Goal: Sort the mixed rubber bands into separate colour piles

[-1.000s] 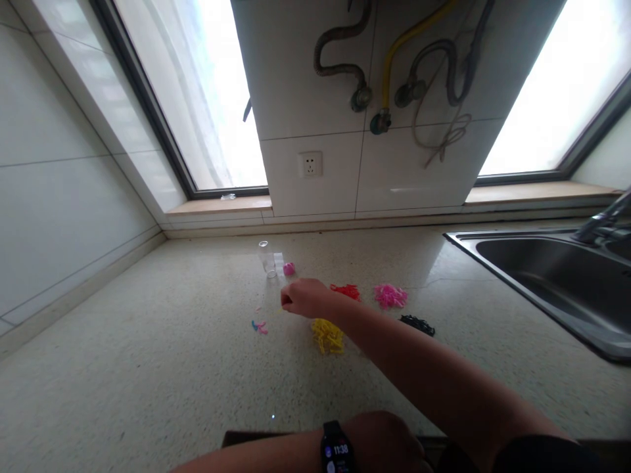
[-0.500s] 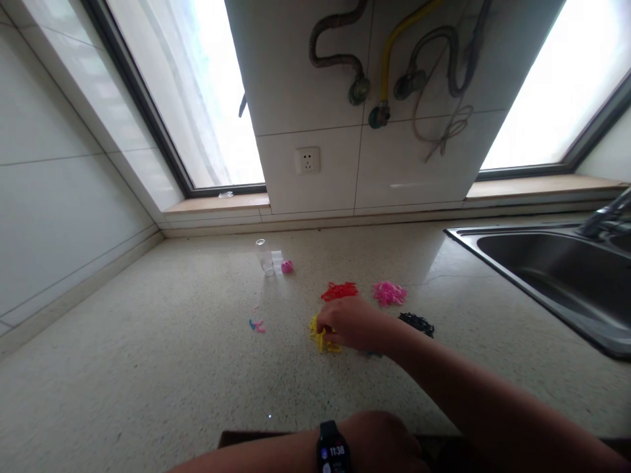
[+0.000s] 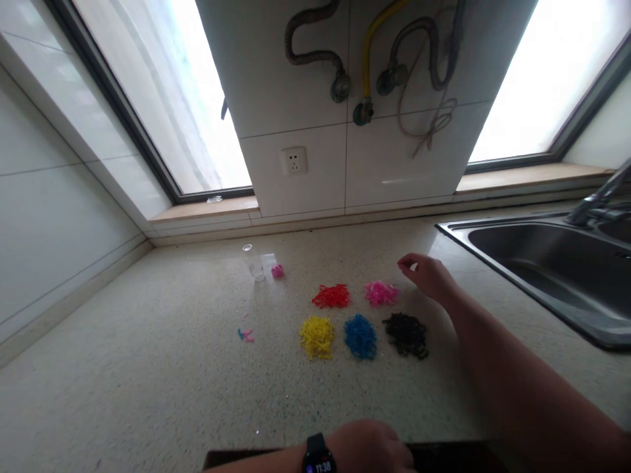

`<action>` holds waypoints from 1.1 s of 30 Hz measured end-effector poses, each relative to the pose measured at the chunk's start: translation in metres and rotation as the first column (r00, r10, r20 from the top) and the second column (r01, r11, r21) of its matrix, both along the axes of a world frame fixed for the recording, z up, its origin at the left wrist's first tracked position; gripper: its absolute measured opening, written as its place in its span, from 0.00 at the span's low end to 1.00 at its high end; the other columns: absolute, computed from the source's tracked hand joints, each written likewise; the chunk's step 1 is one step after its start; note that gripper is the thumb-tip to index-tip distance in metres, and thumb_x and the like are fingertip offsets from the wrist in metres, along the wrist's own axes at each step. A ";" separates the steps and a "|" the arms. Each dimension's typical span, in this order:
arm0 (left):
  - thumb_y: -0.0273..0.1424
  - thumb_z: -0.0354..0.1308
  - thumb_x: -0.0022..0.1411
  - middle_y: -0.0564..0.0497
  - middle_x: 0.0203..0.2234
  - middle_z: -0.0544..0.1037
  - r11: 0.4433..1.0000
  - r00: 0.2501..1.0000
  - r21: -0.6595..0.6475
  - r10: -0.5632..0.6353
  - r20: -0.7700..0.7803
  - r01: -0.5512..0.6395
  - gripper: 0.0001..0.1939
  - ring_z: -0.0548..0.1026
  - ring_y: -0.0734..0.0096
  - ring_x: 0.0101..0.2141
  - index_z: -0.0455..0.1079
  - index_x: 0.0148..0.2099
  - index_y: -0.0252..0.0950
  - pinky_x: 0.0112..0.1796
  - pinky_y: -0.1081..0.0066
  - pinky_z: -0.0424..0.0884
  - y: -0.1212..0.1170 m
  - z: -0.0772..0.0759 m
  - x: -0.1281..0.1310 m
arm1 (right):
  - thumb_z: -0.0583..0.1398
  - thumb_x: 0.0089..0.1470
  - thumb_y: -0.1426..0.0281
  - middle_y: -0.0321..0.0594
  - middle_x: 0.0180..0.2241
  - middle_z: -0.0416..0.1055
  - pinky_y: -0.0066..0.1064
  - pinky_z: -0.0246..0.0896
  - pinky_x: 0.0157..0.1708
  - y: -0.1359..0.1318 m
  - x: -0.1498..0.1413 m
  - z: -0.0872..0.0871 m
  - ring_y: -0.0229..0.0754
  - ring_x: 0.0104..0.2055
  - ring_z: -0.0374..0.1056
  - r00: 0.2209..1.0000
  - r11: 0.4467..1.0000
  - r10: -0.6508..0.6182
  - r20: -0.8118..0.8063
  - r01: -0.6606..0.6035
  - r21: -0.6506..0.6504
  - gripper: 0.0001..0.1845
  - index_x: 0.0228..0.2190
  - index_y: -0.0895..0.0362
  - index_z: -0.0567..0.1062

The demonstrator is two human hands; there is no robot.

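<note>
My right hand (image 3: pixel 422 274) is over the counter, just right of a pile of pink stringy pieces (image 3: pixel 381 293). Its thumb and fingertips are pinched together; whatever is between them is too small to make out. Left of the pink pile lies a red pile (image 3: pixel 332 295). Closer to me are a yellow pile (image 3: pixel 317 337), a blue pile (image 3: pixel 360 336) and a black pile (image 3: pixel 407 334), all of small thin pieces. My left hand (image 3: pixel 367 448), with a watch on its wrist, is curled at the counter's front edge, its palm hidden.
A clear plastic cup-like container (image 3: pixel 254 264) stands at the back left beside a small pink object (image 3: pixel 277 270). A few pink and blue bits (image 3: pixel 246 335) lie on the left of the speckled counter (image 3: pixel 162 355). The steel sink (image 3: pixel 532 253) is at the right.
My right hand has left the yellow pile and moved right and away from me, past the pink pile. The blue pile is now uncovered. The view has shifted slightly; my left hand stays at the edge.
</note>
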State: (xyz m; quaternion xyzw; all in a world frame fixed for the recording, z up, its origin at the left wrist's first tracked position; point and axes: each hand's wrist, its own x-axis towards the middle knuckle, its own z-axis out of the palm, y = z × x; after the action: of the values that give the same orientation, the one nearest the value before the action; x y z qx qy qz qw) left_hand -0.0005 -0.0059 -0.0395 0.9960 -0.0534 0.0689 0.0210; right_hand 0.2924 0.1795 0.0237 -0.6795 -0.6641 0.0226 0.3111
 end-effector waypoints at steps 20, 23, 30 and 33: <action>0.33 0.52 0.66 0.54 0.26 0.78 0.564 0.628 -0.384 0.776 -0.058 -0.732 0.10 0.74 0.73 0.28 0.75 0.42 0.42 0.30 0.71 0.63 0.030 0.151 -0.045 | 0.61 0.52 0.62 0.39 0.35 0.80 0.33 0.63 0.39 0.022 0.033 -0.030 0.44 0.37 0.74 0.975 0.992 -0.118 -0.186 0.110 -0.057 0.11 0.35 0.52 0.81; 0.41 0.52 0.67 0.53 0.28 0.78 0.411 0.462 -0.267 0.871 -0.167 -0.872 0.14 0.74 0.70 0.29 0.75 0.45 0.43 0.31 0.70 0.63 0.068 0.162 -0.075 | 0.60 0.52 0.62 0.40 0.35 0.80 0.33 0.63 0.39 0.021 0.031 -0.028 0.45 0.38 0.74 0.976 0.991 -0.122 -0.183 0.112 -0.068 0.12 0.36 0.52 0.81; 0.39 0.53 0.61 0.46 0.34 0.80 0.141 0.144 -0.032 0.933 -0.330 -0.989 0.15 0.76 0.63 0.34 0.77 0.39 0.37 0.33 0.69 0.64 0.151 0.147 -0.181 | 0.61 0.52 0.62 0.40 0.36 0.80 0.33 0.64 0.39 0.022 0.030 -0.026 0.45 0.38 0.73 0.975 0.990 -0.130 -0.182 0.119 -0.072 0.12 0.35 0.52 0.81; 0.39 0.56 0.56 0.47 0.27 0.80 0.073 0.053 0.033 0.907 -0.417 -0.997 0.13 0.76 0.63 0.29 0.77 0.31 0.36 0.30 0.70 0.63 0.164 0.132 -0.209 | 0.61 0.52 0.61 0.41 0.35 0.80 0.33 0.64 0.38 0.024 0.030 -0.027 0.45 0.38 0.73 0.975 0.989 -0.140 -0.174 0.129 -0.075 0.12 0.35 0.52 0.81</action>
State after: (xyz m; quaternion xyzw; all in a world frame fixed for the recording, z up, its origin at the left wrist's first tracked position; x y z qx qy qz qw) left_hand -0.2098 0.1579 0.0927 0.7547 0.6393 -0.0966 0.1110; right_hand 0.3229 0.2036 -0.0033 -0.7277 -0.5850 0.0835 0.3484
